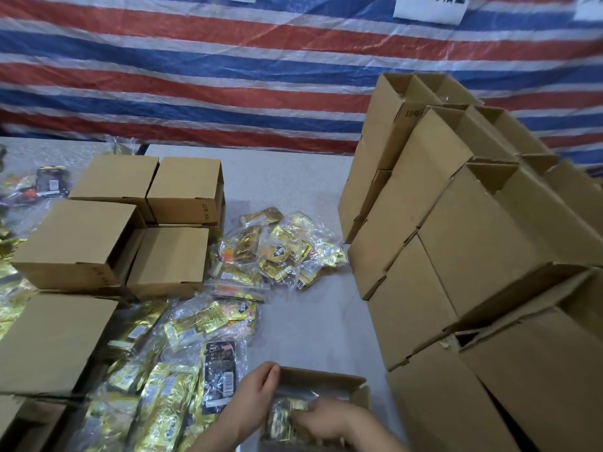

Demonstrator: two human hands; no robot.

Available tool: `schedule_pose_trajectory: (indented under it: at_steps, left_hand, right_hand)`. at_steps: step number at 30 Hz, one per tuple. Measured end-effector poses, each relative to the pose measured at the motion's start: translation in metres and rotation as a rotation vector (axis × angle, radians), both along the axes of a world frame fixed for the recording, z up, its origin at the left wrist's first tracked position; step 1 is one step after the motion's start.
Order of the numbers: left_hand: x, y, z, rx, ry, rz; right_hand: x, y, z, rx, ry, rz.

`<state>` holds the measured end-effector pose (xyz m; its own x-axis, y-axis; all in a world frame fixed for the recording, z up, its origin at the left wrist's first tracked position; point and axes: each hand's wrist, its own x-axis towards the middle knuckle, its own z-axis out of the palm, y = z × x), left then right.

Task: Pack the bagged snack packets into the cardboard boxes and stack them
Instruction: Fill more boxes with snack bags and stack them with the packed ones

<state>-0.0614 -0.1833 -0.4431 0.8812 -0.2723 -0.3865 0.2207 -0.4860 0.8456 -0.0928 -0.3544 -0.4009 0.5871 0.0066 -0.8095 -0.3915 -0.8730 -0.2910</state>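
Observation:
An open cardboard box (329,381) sits at the bottom centre of the table. Inside it lies a clear bag of gold snack packets (282,415). My left hand (256,396) grips the box's left wall with curled fingers. My right hand (326,419) lies on the bag inside the box and pushes it down; it is blurred and its finger pose is unclear. More bagged gold packets (270,249) lie in a heap mid-table, and another heap of bags (163,370) lies to the left of the box.
Closed boxes (124,220) stand stacked at the left. Tall stacks of boxes (456,239) fill the right side up to the near edge. A striped red, white and blue tarp (228,70) hangs behind. Bare table (293,184) shows in the middle.

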Motion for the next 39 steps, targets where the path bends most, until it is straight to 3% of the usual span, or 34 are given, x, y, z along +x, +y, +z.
schedule_pose_trajectory:
  at_steps: [2, 5, 7, 11, 14, 18, 22, 28, 35, 37, 39]
  left_hand:
    - [0.004, -0.001, 0.002, 0.010, 0.001, -0.015]
    - [0.009, -0.002, 0.006, 0.019, 0.012, -0.081]
    - [0.012, -0.005, 0.009, 0.041, 0.009, -0.126]
    - [0.019, -0.014, 0.015, 0.050, 0.003, -0.162]
    - [0.025, -0.020, 0.022, 0.073, 0.026, -0.190]
    - [0.021, -0.023, 0.024, 0.087, 0.113, -0.123]
    - [0.007, -0.028, 0.021, 0.090, 0.108, 0.058]
    - [0.025, -0.084, 0.025, -0.026, 0.415, 0.019]
    - [0.073, -0.118, 0.024, -0.113, 0.371, 0.006]
    - [0.088, -0.113, 0.022, -0.009, 0.244, -0.040]
    - [0.120, -0.110, 0.019, 0.119, -0.006, 0.000]
  right_hand:
    - [0.000, -0.005, 0.012, 0.016, -0.101, 0.021]
    - [-0.003, -0.026, 0.029, -0.102, -0.567, 0.022]
    - [-0.007, -0.041, 0.033, -0.191, -0.731, 0.066]
    - [-0.015, -0.056, 0.023, -0.276, -0.493, 0.161]
    - [-0.020, -0.057, 0.014, -0.292, -0.468, 0.129]
    - [-0.026, -0.055, 0.006, -0.328, -0.472, 0.008]
    - [-0.022, -0.060, 0.013, -0.361, -0.479, -0.300]
    - [0.009, -0.068, 0.024, -0.366, -0.479, -0.470]
    - [0.062, -0.078, 0.027, -0.371, -0.530, -0.457]
    - [0.070, -0.082, 0.021, -0.336, -0.559, -0.473]
    - [0.075, -0.084, 0.020, -0.356, -0.570, -0.473]
